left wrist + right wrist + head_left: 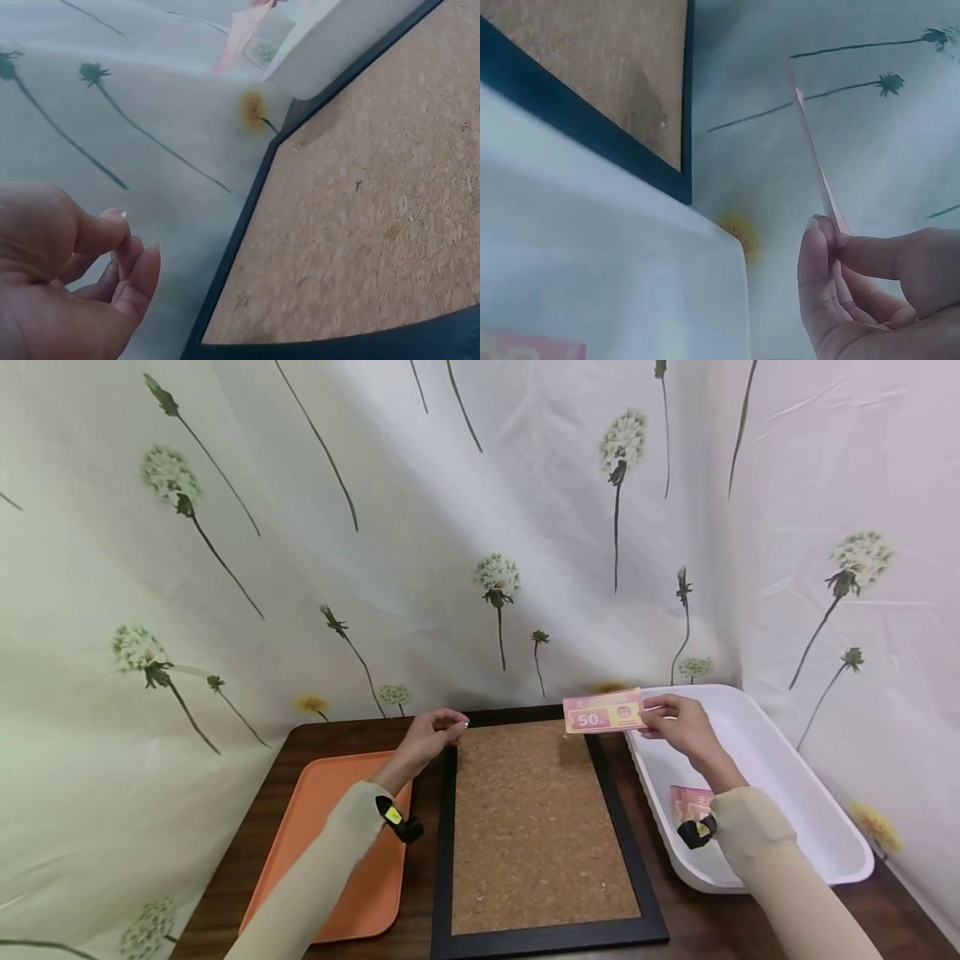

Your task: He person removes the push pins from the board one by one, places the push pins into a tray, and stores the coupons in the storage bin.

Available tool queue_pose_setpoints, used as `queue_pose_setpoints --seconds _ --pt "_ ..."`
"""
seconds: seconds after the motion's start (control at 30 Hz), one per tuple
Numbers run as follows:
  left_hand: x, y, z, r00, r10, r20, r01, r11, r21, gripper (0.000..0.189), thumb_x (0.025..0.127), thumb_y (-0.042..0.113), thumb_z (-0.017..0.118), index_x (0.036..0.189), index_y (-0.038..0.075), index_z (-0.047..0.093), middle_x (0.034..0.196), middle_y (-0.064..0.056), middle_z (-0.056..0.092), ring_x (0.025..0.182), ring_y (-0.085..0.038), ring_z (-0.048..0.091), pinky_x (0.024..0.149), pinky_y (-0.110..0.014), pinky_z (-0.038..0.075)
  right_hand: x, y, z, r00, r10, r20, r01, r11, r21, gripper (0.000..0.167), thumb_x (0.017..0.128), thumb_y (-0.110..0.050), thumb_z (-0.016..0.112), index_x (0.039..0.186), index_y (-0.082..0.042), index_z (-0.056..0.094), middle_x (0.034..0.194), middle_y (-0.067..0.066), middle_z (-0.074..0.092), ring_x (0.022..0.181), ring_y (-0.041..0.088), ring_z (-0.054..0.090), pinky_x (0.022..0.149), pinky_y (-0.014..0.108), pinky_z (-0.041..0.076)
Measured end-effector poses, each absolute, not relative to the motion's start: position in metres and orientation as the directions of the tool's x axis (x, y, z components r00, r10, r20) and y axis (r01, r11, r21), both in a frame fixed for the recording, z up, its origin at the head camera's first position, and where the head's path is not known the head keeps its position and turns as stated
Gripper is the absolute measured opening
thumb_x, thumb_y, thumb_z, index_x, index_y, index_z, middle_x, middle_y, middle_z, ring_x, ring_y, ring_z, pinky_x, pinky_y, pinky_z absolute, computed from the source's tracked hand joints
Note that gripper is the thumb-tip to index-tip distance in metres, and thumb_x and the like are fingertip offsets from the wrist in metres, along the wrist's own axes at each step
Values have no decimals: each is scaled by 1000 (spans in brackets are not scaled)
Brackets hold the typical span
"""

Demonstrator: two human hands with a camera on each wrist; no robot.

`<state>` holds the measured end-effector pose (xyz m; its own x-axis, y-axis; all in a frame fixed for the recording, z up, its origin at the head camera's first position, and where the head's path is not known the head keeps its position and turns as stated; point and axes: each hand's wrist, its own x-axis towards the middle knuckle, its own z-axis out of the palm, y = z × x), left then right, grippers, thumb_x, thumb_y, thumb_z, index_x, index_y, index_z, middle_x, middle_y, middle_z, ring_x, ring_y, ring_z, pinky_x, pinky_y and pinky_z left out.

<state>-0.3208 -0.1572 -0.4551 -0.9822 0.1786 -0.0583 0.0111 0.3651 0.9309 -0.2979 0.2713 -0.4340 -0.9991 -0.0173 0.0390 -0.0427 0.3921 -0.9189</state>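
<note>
My right hand (678,725) pinches the right end of a pink and yellow paper coupon (588,714) printed with "50". The coupon is held up over the far right corner of a black-framed corkboard (540,827), and the right wrist view shows it nearly edge-on, slightly bent. Above the board's far left corner, my left hand (429,739) has thumb and fingertips together on a small shiny piece (467,723), too small to make out. A white tub (772,777) lies under the right forearm, with pink coupons (688,802) inside, partly hidden by the wrist strap.
An orange tray (322,827) lies left of the board, partly under the left forearm. Small bright specks show on the cork near its corners. All stand on a dark wooden table (255,843), and a curtain with dandelion print (420,568) hangs close behind.
</note>
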Motion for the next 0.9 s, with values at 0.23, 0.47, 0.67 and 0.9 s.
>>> queue_pose_setpoints --seconds 0.23,0.47,0.67,0.9 --pt "-313 -176 -447 -982 187 -38 27 334 942 30 107 15 59 131 -1 66 138 -26 61 120 -41 63 108 -58 51 -289 284 -427 -1000 4 16 -12 427 -904 43 104 -7 59 140 16 51 112 26 71 72 -1 71 72 19 61" --pt "-302 -200 -441 -987 159 -21 39 363 931 30 107 14 59 132 -1 65 129 -21 64 103 -20 67 96 -39 58 -280 295 -425 -1000 6 18 -13 449 -893 45 105 -8 59 141 17 51 113 26 71 74 -1 72 73 20 61" --pt "-291 -224 -440 -989 142 -27 24 350 937 29 106 14 60 132 1 64 125 -11 66 98 -10 67 89 -28 59 -273 311 -427 -1000 17 10 0 483 -875 46 106 -12 59 142 16 50 118 28 69 75 -2 72 77 25 63" --pt "-272 -248 -438 -992 120 -35 9 346 938 33 105 14 63 133 -3 57 113 -4 72 93 -3 69 88 -25 59 -264 330 -429 -999 40 -2 22 508 -861 47 107 -13 58 141 18 49 121 32 66 74 -3 71 77 25 63"
